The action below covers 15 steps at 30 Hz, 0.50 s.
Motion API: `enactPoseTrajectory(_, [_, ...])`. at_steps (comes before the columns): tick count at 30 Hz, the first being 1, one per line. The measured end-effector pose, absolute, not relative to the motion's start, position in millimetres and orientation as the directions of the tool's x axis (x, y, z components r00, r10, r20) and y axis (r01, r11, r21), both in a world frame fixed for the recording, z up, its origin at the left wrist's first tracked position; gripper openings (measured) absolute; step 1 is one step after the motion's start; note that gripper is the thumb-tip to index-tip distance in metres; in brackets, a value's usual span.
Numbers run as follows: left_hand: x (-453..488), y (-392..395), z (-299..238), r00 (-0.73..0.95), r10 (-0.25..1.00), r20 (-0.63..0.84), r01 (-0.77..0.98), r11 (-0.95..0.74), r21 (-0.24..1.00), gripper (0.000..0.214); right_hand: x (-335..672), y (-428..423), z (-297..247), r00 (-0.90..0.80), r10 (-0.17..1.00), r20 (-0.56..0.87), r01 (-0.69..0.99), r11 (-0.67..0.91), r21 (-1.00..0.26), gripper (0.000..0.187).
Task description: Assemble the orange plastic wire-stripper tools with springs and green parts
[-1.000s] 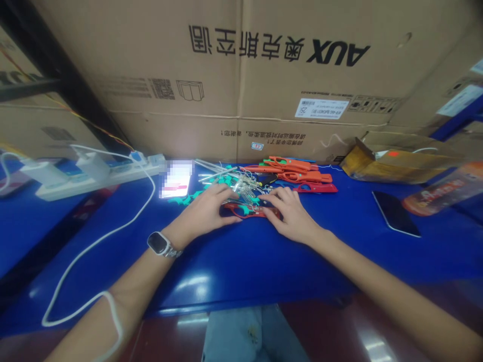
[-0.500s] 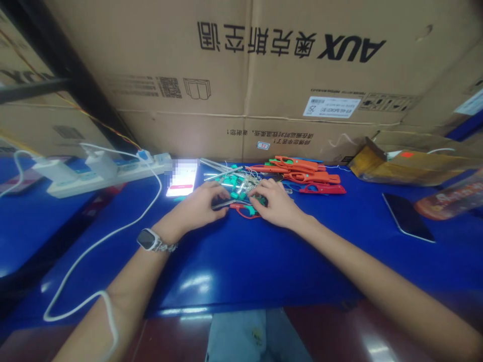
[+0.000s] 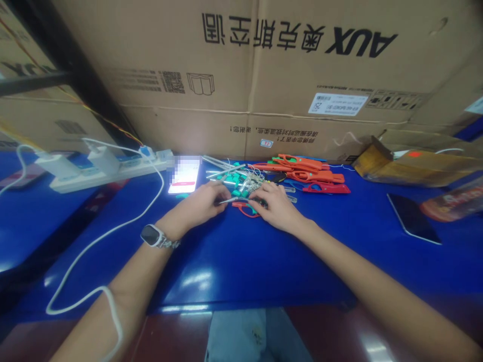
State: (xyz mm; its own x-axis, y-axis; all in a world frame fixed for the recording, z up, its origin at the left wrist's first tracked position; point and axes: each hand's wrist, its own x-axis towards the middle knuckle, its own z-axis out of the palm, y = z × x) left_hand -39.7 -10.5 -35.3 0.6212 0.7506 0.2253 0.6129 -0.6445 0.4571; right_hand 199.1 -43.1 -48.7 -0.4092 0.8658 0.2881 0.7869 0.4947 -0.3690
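At the near side of a heap of small green parts [image 3: 236, 191], my left hand [image 3: 206, 200] pinches a thin silvery strip [image 3: 228, 200] between thumb and fingers. My right hand [image 3: 277, 205] faces it from the other side of the heap, thumb and fingers curled together. Whatever sits in the right fingers is too small and too covered to name. Wires and clear pieces lie among the green parts, and long silvery rods [image 3: 222, 173] reach toward the back left. Just below, between both hands, rests a red-orange looped piece [image 3: 246, 210].
Orange lighter-shaped casings [image 3: 315, 176] are piled behind my right hand. A lit phone [image 3: 184, 176] lies left, beside a power strip [image 3: 75, 182] with a trailing white cable [image 3: 101, 242]. Right are a dark phone [image 3: 413, 218], a bottle [image 3: 451, 203] and an open carton [image 3: 396, 168].
The silvery strip in my left hand has swung and its free end now points toward my right hand. My left fingers have closed more tightly. The camera view has shifted slightly.
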Motion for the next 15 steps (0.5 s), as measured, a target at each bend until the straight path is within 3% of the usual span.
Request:
enactPoseTrajectory(5, [-41.7, -11.8, -32.3, 0.650, 0.747, 0.141, 0.557, -0.594, 0.580, 0.014, 200.2, -43.0, -49.4, -0.427, 0.861, 0.275, 0.792, 0.503, -0.346, 0.020])
enactPoseTrajectory(15, [-44.2, -10.7, -30.5, 0.675, 0.712, 0.192, 0.534, -0.652, 0.539, 0.020, 201.8, -42.4, -50.1, -0.455, 0.849, 0.267, 0.781, 0.525, -0.338, 0.024])
